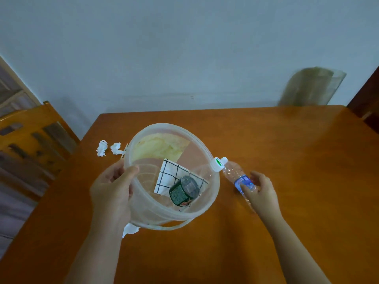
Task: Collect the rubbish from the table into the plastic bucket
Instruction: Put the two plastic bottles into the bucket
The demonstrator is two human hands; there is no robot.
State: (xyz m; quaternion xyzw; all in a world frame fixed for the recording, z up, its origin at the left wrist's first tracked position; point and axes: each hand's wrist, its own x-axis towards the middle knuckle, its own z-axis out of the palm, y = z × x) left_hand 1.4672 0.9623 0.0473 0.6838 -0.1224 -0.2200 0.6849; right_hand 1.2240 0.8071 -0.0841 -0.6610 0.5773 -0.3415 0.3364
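Note:
A clear plastic bucket (213, 193) is tilted above the orange table (287, 160), and my left hand (112, 187) grips its left rim. Inside lie a green can (181, 191), a white sheet with a black grid (169, 175) and a yellowish wrapper (158, 148). A clear plastic bottle with a blue label (233, 173) lies on the table just right of the bucket, its white cap toward the rim. My right hand (260, 193) rests on the bottle's lower half, fingers curled around it. Two crumpled white tissues (108, 148) lie left of the bucket. Another tissue (130, 229) shows under the bucket.
A wooden chair (30, 140) stands at the table's left. A greenish chair back (311, 87) is behind the far edge, against the pale wall. Dark wooden furniture (367, 99) sits at the far right corner.

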